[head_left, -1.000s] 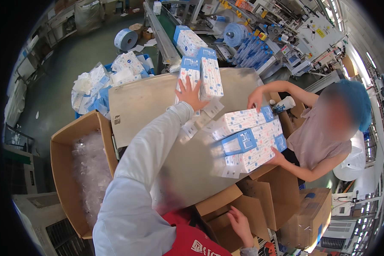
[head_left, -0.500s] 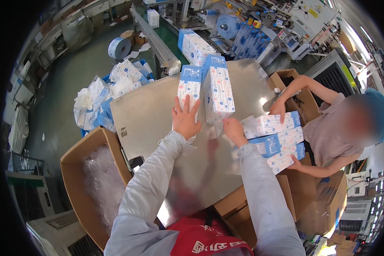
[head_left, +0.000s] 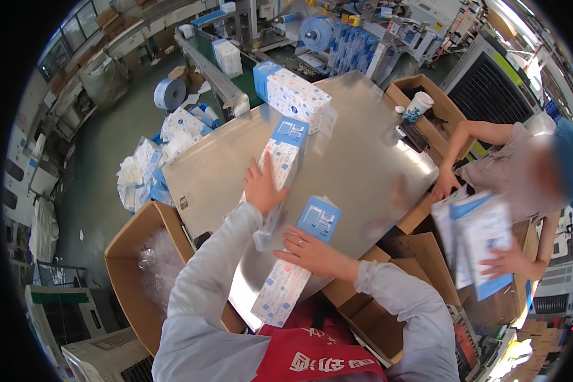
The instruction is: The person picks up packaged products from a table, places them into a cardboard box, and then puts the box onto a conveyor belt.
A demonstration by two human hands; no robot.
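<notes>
Hands (head_left: 313,254) loosely spread, ea. on own wht/blue pkg (head_left: 280,294).

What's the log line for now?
left hand: on farther pack | right hand: on nearer pack | co-worker: holding blurred white-blue packs

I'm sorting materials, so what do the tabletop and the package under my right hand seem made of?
Tabletop: probably metal, satin; it's grey with bright glare and blurred reflections. Package under your right hand: perhaps thin plastic film, as its printed surface looks smooth, though coated paper is possible.
</notes>
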